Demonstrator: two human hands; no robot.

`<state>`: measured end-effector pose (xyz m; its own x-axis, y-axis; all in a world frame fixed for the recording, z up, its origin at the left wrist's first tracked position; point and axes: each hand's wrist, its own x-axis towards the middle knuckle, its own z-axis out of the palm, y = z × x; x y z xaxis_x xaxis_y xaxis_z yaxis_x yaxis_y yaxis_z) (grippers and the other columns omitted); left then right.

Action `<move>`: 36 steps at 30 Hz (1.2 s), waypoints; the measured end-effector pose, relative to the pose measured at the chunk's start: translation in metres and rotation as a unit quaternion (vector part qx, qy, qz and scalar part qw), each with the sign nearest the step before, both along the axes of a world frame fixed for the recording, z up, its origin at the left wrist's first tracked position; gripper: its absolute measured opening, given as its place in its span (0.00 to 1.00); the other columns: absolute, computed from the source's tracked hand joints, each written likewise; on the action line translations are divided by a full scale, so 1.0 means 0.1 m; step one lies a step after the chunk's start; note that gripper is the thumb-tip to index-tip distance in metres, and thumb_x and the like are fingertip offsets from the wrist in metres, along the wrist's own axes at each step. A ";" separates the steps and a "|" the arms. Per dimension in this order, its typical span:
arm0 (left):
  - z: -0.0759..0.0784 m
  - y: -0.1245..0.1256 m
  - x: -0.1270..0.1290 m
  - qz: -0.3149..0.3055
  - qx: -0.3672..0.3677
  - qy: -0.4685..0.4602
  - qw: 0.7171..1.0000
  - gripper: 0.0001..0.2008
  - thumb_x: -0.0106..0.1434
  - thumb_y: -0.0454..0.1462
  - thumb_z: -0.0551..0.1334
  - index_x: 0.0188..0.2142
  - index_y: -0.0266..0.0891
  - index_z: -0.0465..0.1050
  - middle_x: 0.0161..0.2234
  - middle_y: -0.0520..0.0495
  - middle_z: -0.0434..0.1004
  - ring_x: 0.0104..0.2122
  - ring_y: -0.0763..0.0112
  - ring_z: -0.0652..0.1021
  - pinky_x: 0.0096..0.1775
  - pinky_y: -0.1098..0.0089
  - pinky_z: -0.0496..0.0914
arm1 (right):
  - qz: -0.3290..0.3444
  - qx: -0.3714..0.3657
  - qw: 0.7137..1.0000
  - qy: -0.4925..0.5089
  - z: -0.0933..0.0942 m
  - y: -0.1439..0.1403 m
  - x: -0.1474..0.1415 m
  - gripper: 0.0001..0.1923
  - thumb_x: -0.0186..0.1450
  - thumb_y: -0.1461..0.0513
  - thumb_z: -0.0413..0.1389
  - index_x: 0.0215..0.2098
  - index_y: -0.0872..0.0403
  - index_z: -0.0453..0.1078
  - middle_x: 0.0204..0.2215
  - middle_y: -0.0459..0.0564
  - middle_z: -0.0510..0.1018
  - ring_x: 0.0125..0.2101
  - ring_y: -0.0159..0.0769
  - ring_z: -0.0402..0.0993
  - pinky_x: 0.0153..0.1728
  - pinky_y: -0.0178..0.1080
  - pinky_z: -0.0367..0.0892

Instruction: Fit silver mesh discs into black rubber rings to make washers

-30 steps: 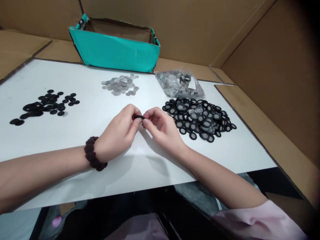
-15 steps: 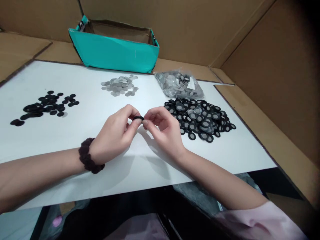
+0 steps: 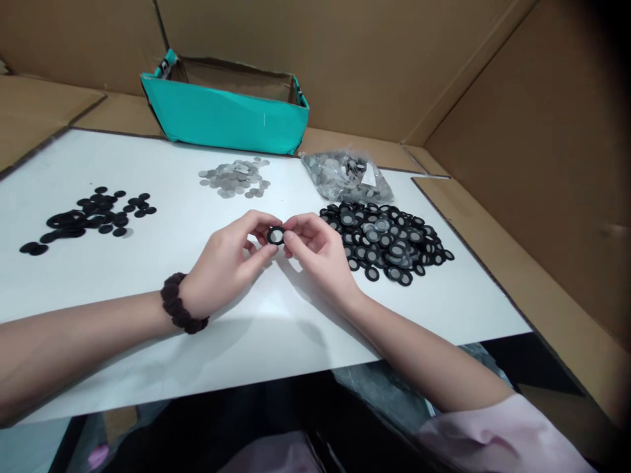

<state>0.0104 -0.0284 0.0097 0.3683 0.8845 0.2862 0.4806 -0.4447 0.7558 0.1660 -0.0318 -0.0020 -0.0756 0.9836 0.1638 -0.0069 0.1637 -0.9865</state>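
Observation:
Between my two hands is a small black ring with a pale grey disc in its centre [image 3: 276, 236], its round face turned toward me. My left hand [image 3: 236, 259] pinches its left side with thumb and fingers. From the right, my right hand [image 3: 318, 253] grips the opposite edge between thumb and forefinger. Just right of my right hand spreads a heap of similar black rings with grey centres [image 3: 394, 240]. Left of my hands lies a loose group of plain black discs [image 3: 93, 213]. Beyond my hands sits a pile of thin grey discs [image 3: 234, 177].
A clear plastic bag [image 3: 345, 176] filled with grey and black pieces lies at the back right. Behind the discs stands a turquoise box [image 3: 227, 117], open at the top. Cardboard walls [image 3: 365, 66] enclose the white tabletop [image 3: 162, 154] at the back and right.
The ring has turned from edge-on to showing its face with the grey centre. My fingers have shifted slightly around it. The whole view has tilted up a little.

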 end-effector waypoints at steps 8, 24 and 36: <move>-0.02 0.01 -0.04 0.026 0.095 0.082 0.992 0.09 0.59 0.39 0.57 0.39 0.40 0.69 0.35 0.47 0.74 0.34 0.68 0.75 0.35 0.69 0.69 | 0.092 -0.105 0.990 0.006 0.02 -0.01 0.05 0.13 0.56 0.54 0.58 0.26 0.56 0.67 0.19 0.43 0.69 0.21 0.27 0.66 0.28 0.34 0.65; -0.02 -0.01 -0.06 0.023 0.141 0.089 0.986 0.06 0.59 0.41 0.58 0.33 0.42 0.68 0.35 0.48 0.76 0.38 0.65 0.75 0.40 0.65 0.69 | 0.089 -0.080 0.992 -0.034 0.08 -0.02 0.09 0.11 0.56 0.56 0.57 0.24 0.56 0.69 0.19 0.44 0.71 0.23 0.28 0.67 0.29 0.33 0.65; 0.00 0.00 -0.05 0.017 0.189 0.153 0.970 0.08 0.60 0.42 0.57 0.35 0.41 0.67 0.34 0.46 0.73 0.36 0.64 0.73 0.38 0.65 0.66 | 0.075 -0.072 0.994 0.022 0.01 0.01 0.06 0.11 0.54 0.62 0.58 0.35 0.54 0.66 0.25 0.43 0.71 0.26 0.27 0.69 0.30 0.33 0.67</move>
